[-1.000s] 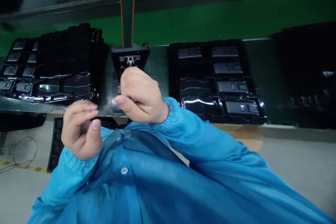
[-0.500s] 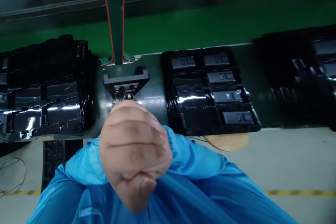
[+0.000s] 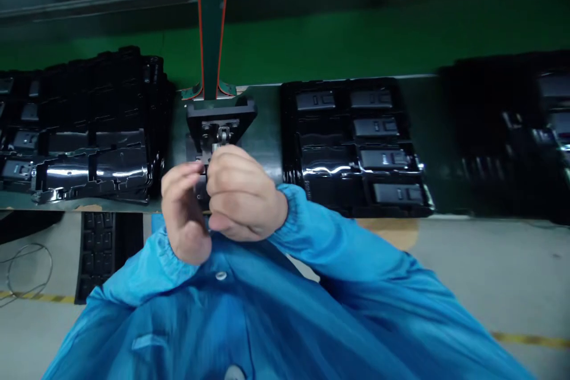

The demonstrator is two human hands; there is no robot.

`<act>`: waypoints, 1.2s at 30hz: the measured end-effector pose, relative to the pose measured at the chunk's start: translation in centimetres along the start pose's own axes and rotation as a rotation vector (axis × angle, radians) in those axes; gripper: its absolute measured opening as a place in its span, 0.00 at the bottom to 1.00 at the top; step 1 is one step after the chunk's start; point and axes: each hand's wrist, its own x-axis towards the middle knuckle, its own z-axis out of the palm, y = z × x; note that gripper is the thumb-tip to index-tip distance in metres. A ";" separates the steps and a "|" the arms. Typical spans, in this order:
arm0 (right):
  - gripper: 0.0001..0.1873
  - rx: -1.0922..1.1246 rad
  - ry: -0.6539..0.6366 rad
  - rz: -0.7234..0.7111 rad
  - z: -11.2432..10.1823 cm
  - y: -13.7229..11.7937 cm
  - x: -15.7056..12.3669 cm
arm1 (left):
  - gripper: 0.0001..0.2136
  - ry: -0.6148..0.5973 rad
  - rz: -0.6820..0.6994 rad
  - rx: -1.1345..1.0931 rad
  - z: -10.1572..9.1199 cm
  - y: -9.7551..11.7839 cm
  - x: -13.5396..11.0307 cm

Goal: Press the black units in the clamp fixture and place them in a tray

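Both my hands meet just in front of a small black fixture (image 3: 221, 114) with metal parts, which sits on the bench below a green post. My right hand (image 3: 243, 196) is curled into a closed grip and my left hand (image 3: 182, 211) is curled against it from the left. Between them a dark small part (image 3: 202, 187) shows, mostly hidden by the fingers. I wear blue sleeves. A black tray (image 3: 312, 190) with several dark rectangular parts in its pockets lies right of the fixture. A stack of glossy black trays (image 3: 98, 130) lies to its left.
A green post with red edges (image 3: 212, 24) rises behind the fixture. More black trays (image 3: 512, 130) sit blurred at the far right. Below the bench edge another black tray (image 3: 95, 249) stands on the floor beside a wire loop (image 3: 27, 267) and yellow floor tape.
A second ago my hands were apart, the left one lower left. Half a second ago they were clasped close to the camera. Now they are together up at the fixture.
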 end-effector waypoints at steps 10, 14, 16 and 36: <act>0.20 -0.537 0.009 0.733 -5.6 3.3 9.8 | 0.15 -0.405 -0.286 0.574 -1.9 -5.7 -2.2; 0.15 -0.538 0.270 0.538 -6.0 2.6 5.2 | 0.17 -0.336 -0.384 0.494 -1.1 -5.9 -0.8; 0.13 -0.472 0.477 0.387 -5.4 1.2 1.3 | 0.19 -0.332 -0.417 0.466 -0.7 -6.1 0.3; 0.05 0.291 0.453 1.009 3.2 -2.4 -14.3 | 0.14 -0.309 -0.567 0.100 -0.5 -5.0 1.6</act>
